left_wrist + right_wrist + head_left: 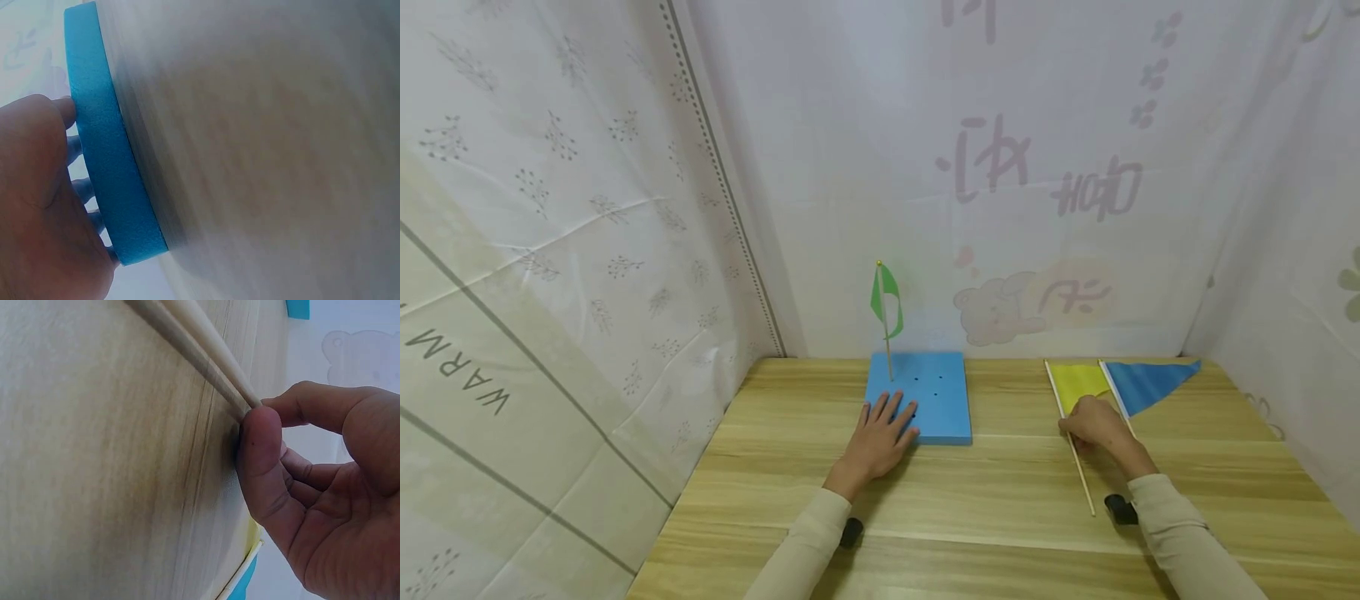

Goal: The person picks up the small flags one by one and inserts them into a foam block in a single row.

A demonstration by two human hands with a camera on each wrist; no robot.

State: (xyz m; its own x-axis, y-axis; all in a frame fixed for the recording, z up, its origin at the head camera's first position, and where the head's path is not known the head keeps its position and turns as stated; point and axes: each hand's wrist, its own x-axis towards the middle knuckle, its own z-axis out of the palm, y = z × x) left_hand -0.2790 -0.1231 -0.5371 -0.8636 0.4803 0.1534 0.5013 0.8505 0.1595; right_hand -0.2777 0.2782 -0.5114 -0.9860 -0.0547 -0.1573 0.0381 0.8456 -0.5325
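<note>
A blue foam block (943,417) with several small holes lies on the table, and a green flag (877,304) stands upright in its far left part. My left hand (874,440) rests on the block's near left corner with its fingers spread straight; the left wrist view shows the block's side edge (103,125). At the right, my right hand (1097,423) pinches the wooden stick (219,353) of the yellow flag (1075,379) between thumb and finger. Just right of it lies a blue triangular flag (1146,385), its stick partly hidden by the hand.
The wooden table (1000,517) meets a printed curtain (865,125) along its back edge. More curtain hangs at the left and right sides. A black wrist device (1122,509) shows under the right sleeve, another (852,533) by the left.
</note>
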